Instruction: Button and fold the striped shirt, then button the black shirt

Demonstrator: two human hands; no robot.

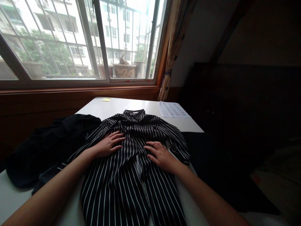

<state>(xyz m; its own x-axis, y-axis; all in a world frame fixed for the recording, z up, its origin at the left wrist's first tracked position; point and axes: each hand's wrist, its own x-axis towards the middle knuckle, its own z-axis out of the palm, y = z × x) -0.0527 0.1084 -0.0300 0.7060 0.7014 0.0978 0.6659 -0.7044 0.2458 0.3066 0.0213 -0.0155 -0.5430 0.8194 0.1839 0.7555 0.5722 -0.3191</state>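
A black shirt with white stripes (117, 179) lies spread on a white table (87, 108), its collar toward the window and its hem toward me. The front parts below the middle, and wrinkles run across the chest. My left hand (109, 144) rests flat on the left side of the shirt, fingers spread. On the right side of the cloth lies my right hand (161, 155), palm down with its fingers apart. One sleeve extends left, partly beneath my left forearm; the other bends down at the right. Neither hand grips the fabric.
A heap of dark clothing (56, 141) covers the table's left side. Printed sheets of paper (174, 110) lie at the back right, and a yellow sticky note (106, 99) at the back left. Behind the table are a barred window (127, 40) and a curtain (172, 47).
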